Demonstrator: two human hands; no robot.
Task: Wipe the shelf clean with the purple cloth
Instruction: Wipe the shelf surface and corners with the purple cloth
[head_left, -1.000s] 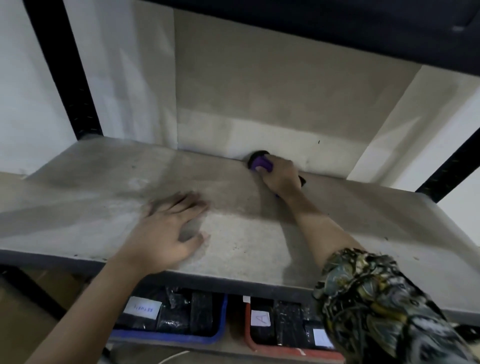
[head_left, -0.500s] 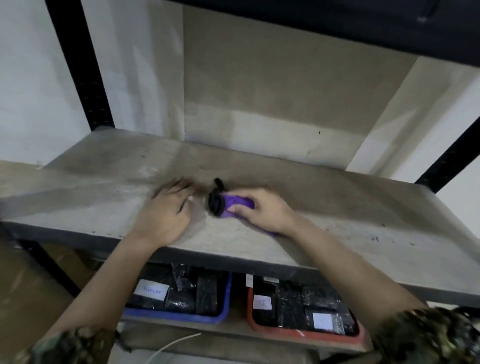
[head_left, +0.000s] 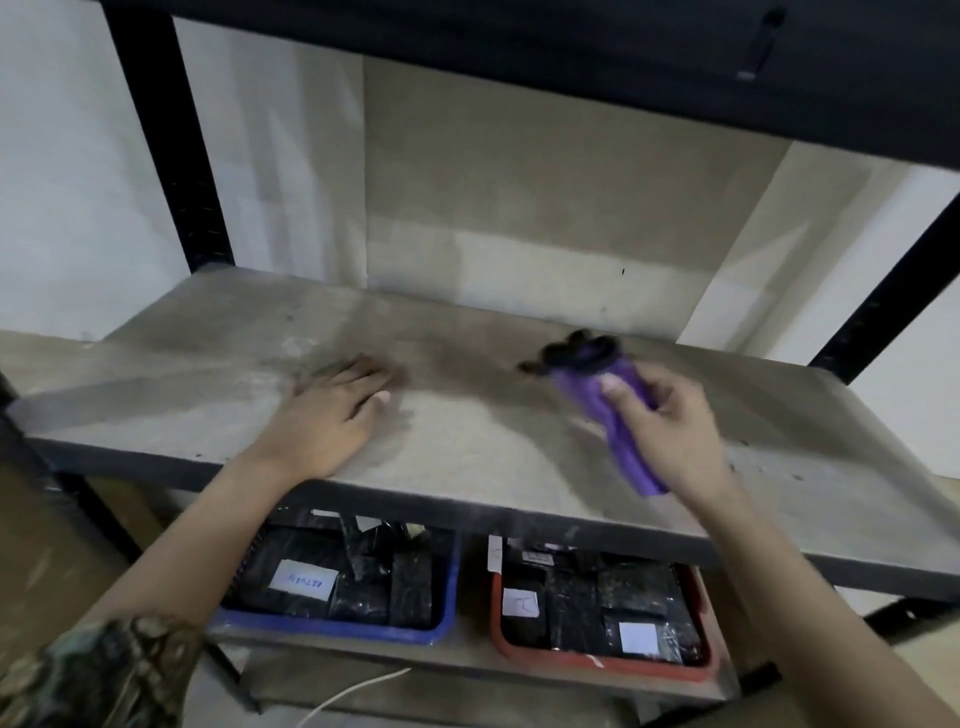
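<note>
The dusty grey shelf board (head_left: 467, 447) spans the view at mid height. My right hand (head_left: 670, 421) grips the purple cloth (head_left: 613, 410) over the right half of the board; the cloth is bunched, blurred by motion, and its far end is black with dirt. Whether it touches the board I cannot tell. My left hand (head_left: 332, 415) lies flat on the board left of centre, palm down, fingers spread and holding nothing.
Black uprights (head_left: 171, 145) (head_left: 893, 291) frame the shelf, and a dark upper shelf (head_left: 571, 62) hangs overhead. Below the board sit a blue bin (head_left: 343, 631) and a red bin (head_left: 597, 662) of black wrapped packs. A white cable (head_left: 353, 693) lies on the floor.
My right hand swept the cloth from the back wall to the front near my left hand, then out to the right. The left hand stayed planted.
</note>
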